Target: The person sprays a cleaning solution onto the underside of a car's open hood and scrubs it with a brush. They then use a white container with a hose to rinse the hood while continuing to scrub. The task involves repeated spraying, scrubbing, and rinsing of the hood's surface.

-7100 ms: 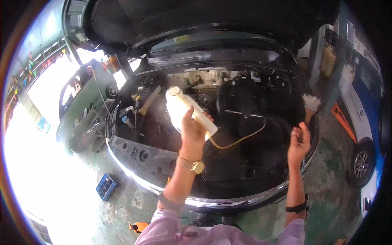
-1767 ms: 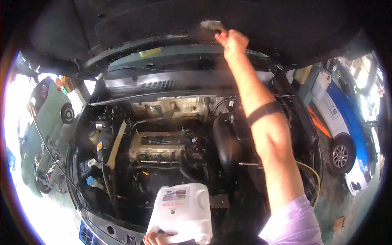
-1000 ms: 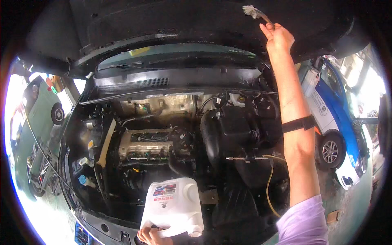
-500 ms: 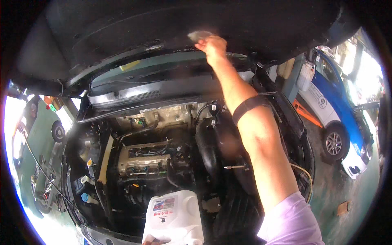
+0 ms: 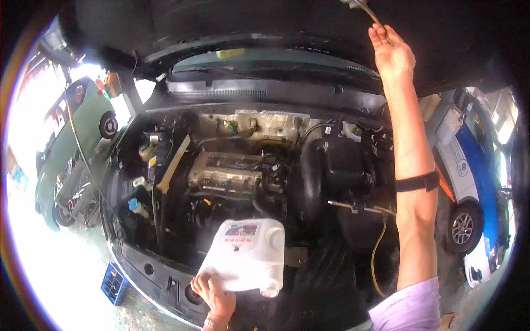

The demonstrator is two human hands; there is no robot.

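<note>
My left hand (image 5: 214,292) grips the lower left edge of a white plastic jug (image 5: 248,256) with a printed label. The jug is tilted over the front of an open engine bay, its round neck toward the lower right. My right hand (image 5: 393,55) is raised under the dark hood (image 5: 248,19). Its fingers are around the lower end of a thin rod (image 5: 371,14) with a pale tip at the top edge of the view; its kind cannot be made out. Below lies the engine cover (image 5: 223,171).
A blue-capped reservoir (image 5: 135,206) sits left of the engine, with a black air-filter box (image 5: 345,160) to its right. A yellow hose (image 5: 376,254) hangs at the right. A blue crate (image 5: 114,284) stands on the floor at left; a blue and white car (image 5: 469,182) is at right.
My right hand has moved up and right with the rod. More of my left hand now shows at the jug, whose neck has come into view. The whole view has shifted.
</note>
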